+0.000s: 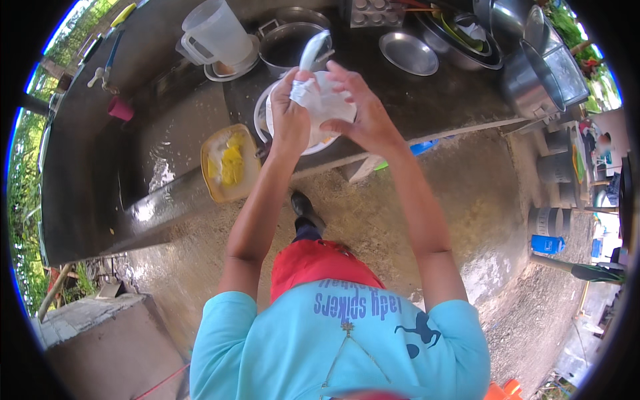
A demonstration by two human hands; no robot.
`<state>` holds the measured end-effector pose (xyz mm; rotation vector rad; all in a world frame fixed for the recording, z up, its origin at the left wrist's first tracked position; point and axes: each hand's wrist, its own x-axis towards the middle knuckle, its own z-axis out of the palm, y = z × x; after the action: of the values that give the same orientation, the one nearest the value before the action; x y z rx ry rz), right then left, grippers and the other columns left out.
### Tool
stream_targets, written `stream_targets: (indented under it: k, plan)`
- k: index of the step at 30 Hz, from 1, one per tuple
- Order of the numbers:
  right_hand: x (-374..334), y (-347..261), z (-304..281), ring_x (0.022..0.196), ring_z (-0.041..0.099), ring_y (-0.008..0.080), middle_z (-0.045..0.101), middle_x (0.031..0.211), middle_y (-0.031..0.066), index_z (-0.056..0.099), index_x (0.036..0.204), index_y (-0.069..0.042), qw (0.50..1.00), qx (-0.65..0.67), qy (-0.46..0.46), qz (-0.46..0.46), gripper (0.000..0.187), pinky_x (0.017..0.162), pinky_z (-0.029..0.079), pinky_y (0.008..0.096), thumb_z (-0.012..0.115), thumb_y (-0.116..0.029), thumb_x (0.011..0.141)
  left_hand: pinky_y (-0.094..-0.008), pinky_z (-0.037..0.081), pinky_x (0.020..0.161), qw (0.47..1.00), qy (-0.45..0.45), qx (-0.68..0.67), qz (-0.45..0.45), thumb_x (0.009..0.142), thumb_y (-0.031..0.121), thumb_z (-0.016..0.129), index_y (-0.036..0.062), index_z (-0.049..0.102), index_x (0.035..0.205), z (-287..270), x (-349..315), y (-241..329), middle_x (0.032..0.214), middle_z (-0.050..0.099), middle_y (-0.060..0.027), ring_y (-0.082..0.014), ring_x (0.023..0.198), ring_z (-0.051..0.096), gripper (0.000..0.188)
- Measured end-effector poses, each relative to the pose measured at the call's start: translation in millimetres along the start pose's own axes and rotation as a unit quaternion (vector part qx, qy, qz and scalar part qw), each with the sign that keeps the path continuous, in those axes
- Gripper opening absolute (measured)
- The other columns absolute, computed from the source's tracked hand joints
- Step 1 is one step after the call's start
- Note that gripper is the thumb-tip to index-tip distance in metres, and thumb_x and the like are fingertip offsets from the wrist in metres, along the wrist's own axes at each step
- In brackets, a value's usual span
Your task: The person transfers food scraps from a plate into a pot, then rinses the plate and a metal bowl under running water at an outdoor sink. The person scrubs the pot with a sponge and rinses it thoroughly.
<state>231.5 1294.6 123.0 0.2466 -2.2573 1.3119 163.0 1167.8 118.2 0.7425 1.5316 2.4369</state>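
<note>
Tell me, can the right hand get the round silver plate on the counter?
Probably yes. The right hand looks open, and the round silver plate lies ahead, to its right, on the dark counter. Nothing seems to stand between them.

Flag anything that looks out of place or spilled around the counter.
The yellow-rimmed tray sits right at the front edge of the dark counter and seems to jut over it, so it looks precarious. Shiny, wet-looking patches show to the tray's left; whether that is a spill, I cannot tell.
</note>
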Motion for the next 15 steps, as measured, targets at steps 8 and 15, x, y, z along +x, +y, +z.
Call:
stream_targets:
  k: [8,15]
  plan:
    - [-158.9,4.5,-2.2,0.087,0.054,0.0345,0.053,0.089,0.0140,0.053,0.101,-0.003,0.977,-0.116,-0.042,0.175,0.037,0.073,0.045,0.0425,0.063,-0.003,0.066,-0.0234,0.039,0.075,0.990,-0.037,0.115,-0.067,0.085,0.005,0.050,-0.0001,0.052,0.096,61.0,-137.0,-55.1,0.093,0.045,-0.0036,-0.0101,0.087,0.047,0.012]
    - [-277.4,103.3,46.0,0.079,0.057,0.0333,0.056,0.081,0.0118,0.062,0.082,-0.006,0.968,-0.076,-0.044,0.236,0.021,0.069,0.047,0.0404,0.058,0.005,0.064,-0.0408,0.033,0.101,0.918,-0.229,0.306,-0.106,0.073,-0.001,0.058,0.0061,0.040,0.123,-9.2,-211.6,-160.7,0.129,0.037,-0.0186,-0.0359,0.122,0.037,0.054]
